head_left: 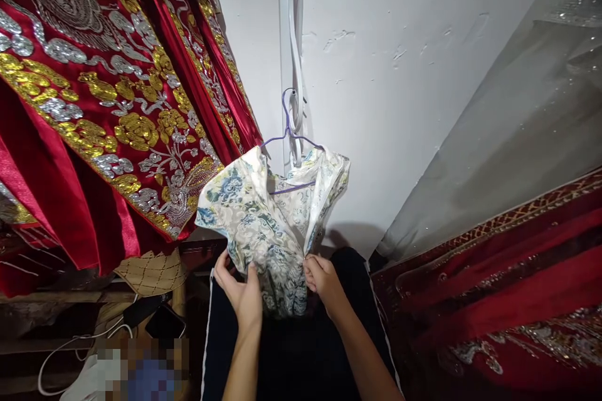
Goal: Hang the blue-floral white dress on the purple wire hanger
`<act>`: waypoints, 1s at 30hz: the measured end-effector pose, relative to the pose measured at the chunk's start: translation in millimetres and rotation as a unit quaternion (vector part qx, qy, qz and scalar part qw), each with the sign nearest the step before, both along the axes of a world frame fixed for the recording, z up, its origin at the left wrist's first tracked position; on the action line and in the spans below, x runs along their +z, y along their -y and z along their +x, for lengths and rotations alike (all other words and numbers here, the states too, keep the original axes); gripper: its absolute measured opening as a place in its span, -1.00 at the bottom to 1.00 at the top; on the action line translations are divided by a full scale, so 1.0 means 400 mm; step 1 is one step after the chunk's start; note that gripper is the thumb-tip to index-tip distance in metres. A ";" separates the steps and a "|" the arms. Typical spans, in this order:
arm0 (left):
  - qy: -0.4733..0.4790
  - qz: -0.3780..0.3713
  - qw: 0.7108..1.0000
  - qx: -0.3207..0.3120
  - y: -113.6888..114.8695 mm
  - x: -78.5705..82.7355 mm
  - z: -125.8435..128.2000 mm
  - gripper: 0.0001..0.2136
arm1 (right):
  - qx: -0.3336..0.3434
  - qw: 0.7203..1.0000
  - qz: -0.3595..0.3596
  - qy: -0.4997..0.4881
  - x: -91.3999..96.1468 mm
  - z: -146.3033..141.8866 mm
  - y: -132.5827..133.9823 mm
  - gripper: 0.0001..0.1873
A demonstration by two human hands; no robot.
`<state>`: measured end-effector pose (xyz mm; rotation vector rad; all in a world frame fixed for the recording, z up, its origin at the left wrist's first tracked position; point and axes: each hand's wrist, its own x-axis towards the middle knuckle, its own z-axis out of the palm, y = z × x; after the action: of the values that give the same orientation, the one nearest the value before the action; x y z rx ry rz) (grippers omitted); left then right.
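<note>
**Floral garment on a purple hanger, both hands on it**

Got a white garment with blue flowers (254,225) right above and between the hands, draped on a thin purple hanger (288,131) in front of a white wall (385,100). Touching its side edge with the left hand (241,293), thumb up front and fingers partly tucked behind, so can't tell if actually gripping. Definitely pinching the front edge at the bottom of the V neckline with the right hand (323,277), fingers curled in.

Can see black trousers with white piping (291,363) just below both hands. Up and left of the left hand, can spot heavy red fabric (136,131) loaded with gold and silver embroidery. Down-left of that same hand, can make out a dark phone-like slab (164,322) near a white cable (39,381). Well right of the right hand, got more red fabric with sparkly trim (508,276), plus glittery greyish material (508,119) above.
</note>
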<state>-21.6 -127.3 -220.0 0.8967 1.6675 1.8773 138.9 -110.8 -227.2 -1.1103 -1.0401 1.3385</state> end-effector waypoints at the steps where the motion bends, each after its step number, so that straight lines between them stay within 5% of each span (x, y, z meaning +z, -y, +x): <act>1: -0.048 0.023 0.999 0.001 0.003 -0.006 0.018 -0.41 | 0.004 1.000 -0.011 0.000 0.002 0.002 0.006 -0.64; 5: -0.105 0.030 0.960 -0.256 0.014 -0.014 0.103 -0.80 | 0.039 0.998 -0.019 0.042 0.037 -0.002 0.033 -0.67; 7: -0.120 0.010 0.938 -0.324 0.010 -0.015 0.129 -0.94 | 0.058 0.995 -0.004 0.081 0.074 0.005 0.037 -0.68; 10: -0.179 0.009 0.921 -0.345 -0.005 -0.028 0.141 -0.84 | 0.046 0.993 0.017 0.103 0.160 0.034 0.007 -0.70; 14: -0.248 0.006 0.903 -0.352 -0.022 -0.057 0.133 -0.79 | -0.026 0.995 0.061 0.076 0.336 0.068 -0.095 -0.71; 19: -0.321 -0.051 0.862 -0.388 -0.056 -0.042 0.099 -0.80 | -0.004 0.984 0.177 0.034 0.529 0.051 -0.192 -0.70; 21: -0.342 -0.090 0.832 -0.428 -0.083 0.004 0.070 -0.81 | 0.006 0.981 0.192 0.031 0.552 0.040 -0.196 -0.73; 24: -0.333 -0.066 0.784 -0.520 -0.132 0.127 0.025 -0.87 | 0.017 0.980 0.193 0.048 0.537 0.033 -0.181 -0.77; 25: -0.314 -0.027 0.795 -0.519 -0.149 0.180 0.014 -0.88 | 0.014 0.980 0.191 0.051 0.529 0.033 -0.174 -0.78; 28: -0.249 0.132 0.897 -0.342 -0.193 0.344 0.007 -0.75 | 0.001 0.979 0.192 0.064 0.520 0.035 -0.155 -0.77; 30: -0.267 0.218 0.891 -0.294 -0.217 0.436 0.022 -0.65 | -0.004 0.976 0.207 0.073 0.528 0.037 -0.150 -0.76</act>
<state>-12.8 -40.4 -45.8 1.9932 1.0181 1.6582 153.6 -50.7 -15.8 -0.9031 -1.3482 0.9827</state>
